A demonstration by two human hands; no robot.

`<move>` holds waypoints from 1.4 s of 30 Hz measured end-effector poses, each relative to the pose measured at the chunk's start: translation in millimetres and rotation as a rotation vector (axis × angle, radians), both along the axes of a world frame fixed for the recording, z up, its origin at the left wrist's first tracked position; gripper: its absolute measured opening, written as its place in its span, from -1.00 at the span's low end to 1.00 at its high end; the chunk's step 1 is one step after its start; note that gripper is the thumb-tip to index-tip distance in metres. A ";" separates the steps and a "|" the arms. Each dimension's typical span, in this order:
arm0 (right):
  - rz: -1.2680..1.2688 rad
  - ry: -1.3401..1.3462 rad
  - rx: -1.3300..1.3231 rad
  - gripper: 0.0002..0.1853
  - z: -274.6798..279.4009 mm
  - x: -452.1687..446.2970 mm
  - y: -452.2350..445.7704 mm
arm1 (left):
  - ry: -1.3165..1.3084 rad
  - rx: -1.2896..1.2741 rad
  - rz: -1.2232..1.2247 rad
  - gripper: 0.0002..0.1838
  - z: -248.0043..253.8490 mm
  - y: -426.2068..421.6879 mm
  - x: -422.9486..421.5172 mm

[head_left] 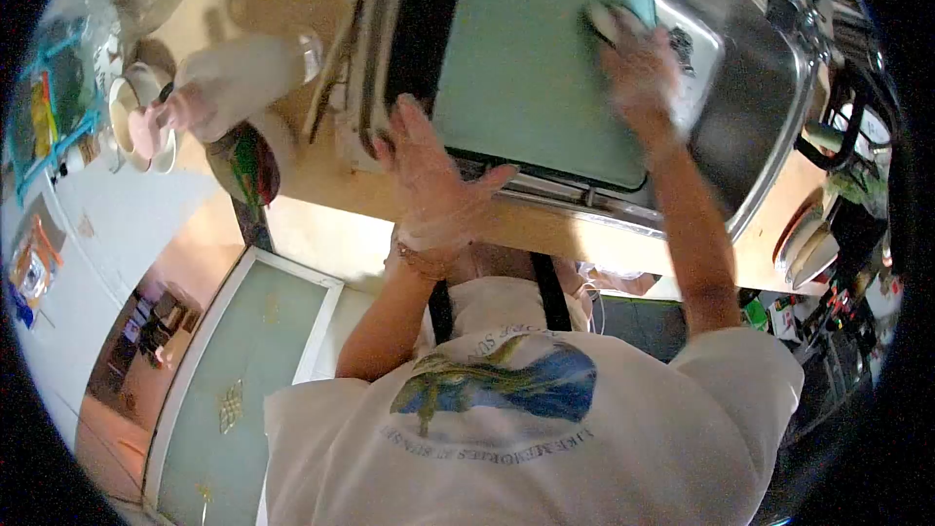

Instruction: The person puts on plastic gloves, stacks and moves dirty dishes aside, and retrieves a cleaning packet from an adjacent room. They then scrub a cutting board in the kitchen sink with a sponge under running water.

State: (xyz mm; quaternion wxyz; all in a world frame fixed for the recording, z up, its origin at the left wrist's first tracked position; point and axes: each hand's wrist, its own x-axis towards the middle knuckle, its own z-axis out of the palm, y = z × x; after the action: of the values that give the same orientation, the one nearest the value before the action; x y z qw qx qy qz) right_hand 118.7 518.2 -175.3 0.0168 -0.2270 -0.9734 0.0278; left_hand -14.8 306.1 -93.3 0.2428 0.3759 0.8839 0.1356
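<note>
A large pale green board [541,68] with a dark rim lies across the edge of a steel sink [745,88]. My left hand [429,175], in a clear thin glove, is spread at the board's lower left corner, fingers apart and holding nothing. My right hand [643,78], also gloved and slightly blurred, is over the board's right side. Its fingers are on a small whitish object with a dark edge [612,23], perhaps a sponge or scrubber, which is pressed to the board.
A translucent bottle with a pink top [239,83] lies at the left, beside stacked bowls [125,112] and a dark red and green item [251,168]. The faucet [799,19] is at the upper right. More bowls [810,248] sit at the counter's right end.
</note>
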 end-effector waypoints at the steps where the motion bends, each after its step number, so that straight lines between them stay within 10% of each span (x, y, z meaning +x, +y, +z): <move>1: -0.073 0.121 -0.094 -0.42 -2.7 -6.7 -0.7 | 0.017 0.012 -0.006 0.24 -2.3 -0.8 2.4; 5: -0.316 -0.209 -0.533 -0.45 69.4 -59.9 -97.6 | 0.256 0.028 -0.224 0.24 -10.6 -8.0 -0.1; 7: -0.113 0.056 -0.444 -0.46 74.3 7.9 -97.4 | 0.159 -0.052 -0.105 0.27 -12.0 -1.4 1.1; 9: -0.466 -0.607 -0.432 -0.47 55.0 31.3 -57.2 | 0.124 -0.106 -0.071 0.28 -2.2 3.9 3.9; 11: -0.115 -0.161 0.175 -0.50 -2.7 50.3 -4.9 | 0.125 -0.167 -0.102 0.29 2.1 10.0 0.8; 13: -0.633 -0.315 -0.447 -0.52 0.0 -23.2 48.7 | 0.122 -0.195 -0.125 0.30 1.3 11.9 2.1; 15: -0.481 -0.157 -0.272 -0.53 -43.6 -39.4 -0.7 | 0.124 -0.195 -0.178 0.30 -2.4 9.0 -6.2; 18: -0.295 0.085 -0.468 -0.48 44.9 -7.1 -49.7 | 0.038 -0.159 -0.206 0.26 -2.9 7.3 -13.0; 20: -0.256 -0.203 -0.407 -0.46 87.1 42.1 -51.1 | 0.073 -0.289 -0.234 0.24 7.1 17.0 -11.1; 27: -0.709 0.009 -0.362 -0.55 -19.5 -62.2 86.1 | 0.062 -0.295 -0.206 0.24 5.2 21.1 -9.3; 28: -0.650 -0.314 -0.549 -0.56 -4.9 -92.4 93.7 | 0.067 -0.331 -0.225 0.24 7.7 19.2 -8.7; 34: -0.109 -0.064 -0.732 -0.53 80.1 -3.3 -40.4 | 0.081 -0.284 -0.259 0.24 5.9 17.1 -9.4; 36: -0.284 -0.423 -0.512 -0.50 82.8 14.4 -23.0 | 0.049 -0.318 -0.248 0.24 6.2 21.7 -10.2; 37: -0.327 -0.093 -0.609 -0.48 29.6 29.3 2.1 | 0.051 -0.301 -0.248 0.24 3.4 23.2 -10.9; 42: -0.608 -0.197 -0.456 -0.62 -22.4 -108.0 105.0 | 0.020 -0.274 -0.233 0.24 7.2 21.9 -10.2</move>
State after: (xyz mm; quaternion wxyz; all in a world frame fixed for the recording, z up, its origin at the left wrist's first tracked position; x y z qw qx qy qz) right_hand 10.7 623.2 -197.7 -0.1202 -0.5046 -0.8274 0.2152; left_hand -25.0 328.0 -86.1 0.2969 0.4407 0.8469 -0.0191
